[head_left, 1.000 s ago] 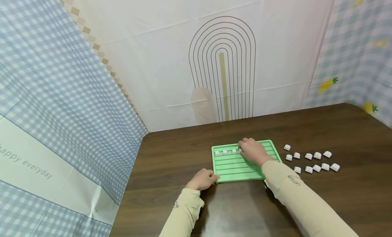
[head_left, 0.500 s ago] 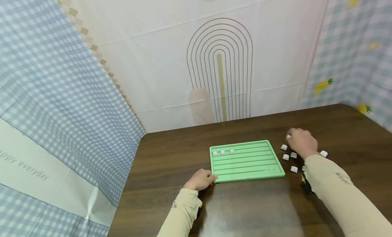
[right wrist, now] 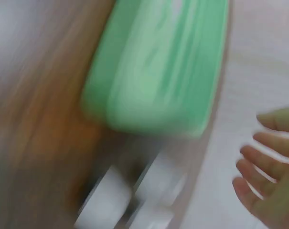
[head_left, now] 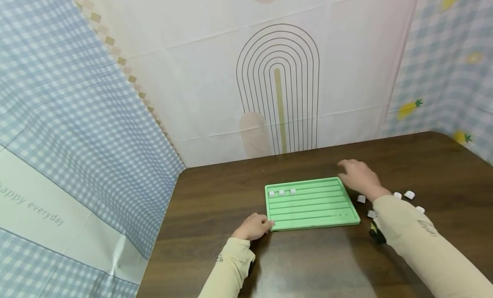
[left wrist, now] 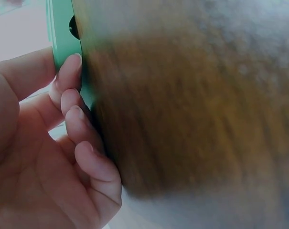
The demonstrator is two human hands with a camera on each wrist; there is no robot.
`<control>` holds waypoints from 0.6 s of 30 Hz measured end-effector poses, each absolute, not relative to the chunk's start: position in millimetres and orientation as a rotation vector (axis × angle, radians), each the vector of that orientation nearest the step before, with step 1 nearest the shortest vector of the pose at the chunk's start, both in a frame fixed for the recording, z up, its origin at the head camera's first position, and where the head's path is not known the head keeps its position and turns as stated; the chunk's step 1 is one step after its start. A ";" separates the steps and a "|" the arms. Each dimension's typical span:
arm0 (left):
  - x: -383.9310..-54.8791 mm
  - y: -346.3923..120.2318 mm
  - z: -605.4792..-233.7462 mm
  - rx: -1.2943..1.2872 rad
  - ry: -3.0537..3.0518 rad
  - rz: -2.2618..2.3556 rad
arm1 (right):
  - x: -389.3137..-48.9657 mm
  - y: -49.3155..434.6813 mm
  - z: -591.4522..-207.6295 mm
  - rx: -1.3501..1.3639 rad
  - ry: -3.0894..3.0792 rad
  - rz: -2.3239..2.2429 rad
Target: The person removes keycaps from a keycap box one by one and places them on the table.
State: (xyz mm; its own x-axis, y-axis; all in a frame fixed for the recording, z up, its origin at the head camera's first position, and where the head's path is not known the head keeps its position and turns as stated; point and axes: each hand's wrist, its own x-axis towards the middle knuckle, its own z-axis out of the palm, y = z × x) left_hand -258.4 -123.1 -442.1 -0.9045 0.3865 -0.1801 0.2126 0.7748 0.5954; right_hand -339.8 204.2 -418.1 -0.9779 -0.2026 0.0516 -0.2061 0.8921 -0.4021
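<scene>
A green ridged tray (head_left: 308, 204) lies on the table, with three white keycaps (head_left: 281, 192) in its top row at the left. My left hand (head_left: 253, 226) holds the tray's near left corner, and the left wrist view shows fingers (left wrist: 70, 71) bent against the green edge. Beyond the tray's far right corner, my right hand (head_left: 360, 177) hovers. Its fingers (right wrist: 266, 162) are spread in the right wrist view, holding nothing. Loose white keycaps (head_left: 409, 195) lie on the table to the right, some hidden under the right hand and sleeve.
The brown wooden table (head_left: 215, 195) runs back to a patterned white curtain (head_left: 208, 96). Blue checked cloth (head_left: 96, 96) hangs along the left side, with more at the right. Blurred keycaps (right wrist: 106, 198) appear close to the tray in the right wrist view.
My right hand has gone from the tray's top row to the loose keycaps with a keycap, then back left without it. The keycap it touched has left the tray. My left hand stays put.
</scene>
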 end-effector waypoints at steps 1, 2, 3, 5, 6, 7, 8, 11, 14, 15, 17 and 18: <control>-258.1 -123.2 -442.0 0.460 2.676 0.855 | -340.0 189.5 -415.7 0.411 -3.038 0.642; -257.7 -123.2 -442.1 0.459 2.678 0.861 | -339.6 174.7 -414.4 0.487 -3.033 0.627; -257.4 -122.9 -442.3 0.458 2.678 0.869 | -339.1 160.6 -414.6 0.555 -3.032 0.617; -256.7 -121.6 -443.2 0.454 2.675 0.877 | -337.4 134.9 -419.3 0.657 -3.036 0.604; -256.4 -120.8 -443.9 0.456 2.673 0.876 | -336.1 124.0 -422.9 0.682 -3.043 0.590; -256.0 -119.7 -444.4 0.458 2.669 0.875 | -335.2 114.3 -426.7 0.705 -3.043 0.567; -255.6 -118.7 -444.8 0.463 2.669 0.874 | -334.4 106.2 -431.0 0.703 -3.041 0.537; -255.2 -115.8 -445.3 0.482 2.672 0.866 | -333.4 90.1 -442.6 0.660 -3.017 0.420; -255.4 -114.7 -444.1 0.486 2.676 0.867 | -334.6 83.2 -448.7 0.596 -2.968 0.345; -255.6 -114.8 -443.3 0.485 2.677 0.868 | -335.3 82.1 -449.3 0.584 -2.954 0.339; -256.6 -115.4 -441.9 0.481 2.683 0.865 | -336.3 81.3 -448.0 0.575 -2.939 0.351; -257.1 -115.7 -441.2 0.481 2.687 0.863 | -336.9 81.2 -447.0 0.576 -2.938 0.354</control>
State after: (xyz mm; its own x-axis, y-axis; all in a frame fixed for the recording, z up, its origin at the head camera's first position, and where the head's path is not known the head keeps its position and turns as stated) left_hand -257.1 -115.7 -441.2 -0.9061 0.3923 -0.1585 0.2267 0.7664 0.6011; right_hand -336.9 81.2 -447.0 -0.9191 -0.3562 0.1683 -0.3859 0.8998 -0.2035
